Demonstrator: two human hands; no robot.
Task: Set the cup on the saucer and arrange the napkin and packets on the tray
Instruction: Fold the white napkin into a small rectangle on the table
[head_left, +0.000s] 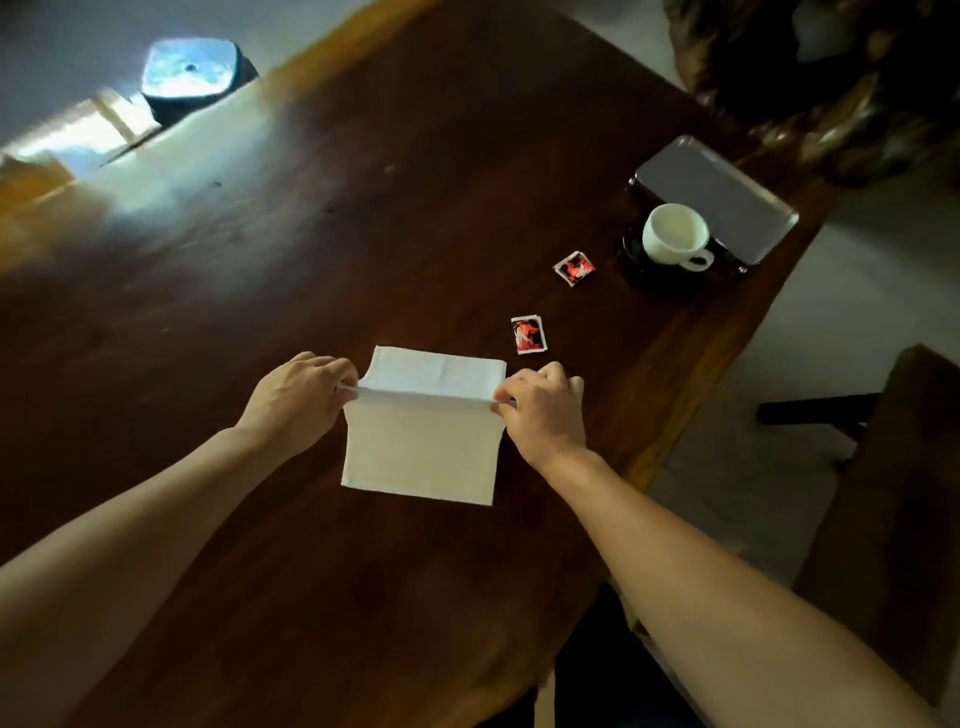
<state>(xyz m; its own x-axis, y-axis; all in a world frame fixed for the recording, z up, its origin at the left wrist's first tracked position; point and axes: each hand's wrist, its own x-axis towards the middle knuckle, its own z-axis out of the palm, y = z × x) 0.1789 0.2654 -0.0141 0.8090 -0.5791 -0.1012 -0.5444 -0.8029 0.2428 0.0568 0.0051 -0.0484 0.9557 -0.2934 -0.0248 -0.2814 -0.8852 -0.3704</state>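
While I watch from the head camera, the napkin (421, 447) lies on the dark wooden table (363, 208) close to the person, near the table's right edge. It is plain white cloth or paper, one piece, roughly square. Its near part rests flat on the wood. Across its middle it rises into a straight ridge, and a paler flap shows beyond that ridge.

The left hand (298, 395) pinches the left end of the ridge between curled fingers and thumb. The right hand (540, 410) pinches the right end the same way. Both forearms are bare.

I count two packets, both small, white-edged, printed red and black. One packet (529, 335) lies just beyond the napkin's far right corner, apart from it. The other packet (574, 267) lies farther off, near the saucer.

I count one cup (672, 234), white, upright, apparently empty, its handle turned toward the person. It stands on one dark saucer (636, 260). The saucer sits at the near corner of one grey metal tray (727, 192); I cannot tell whether it overlaps the tray or only touches it.

At the far left, off the table's edge, stands one dark box (189, 73) with a bright, shiny top. One dark wooden bench (893, 493) stands on the floor at right.
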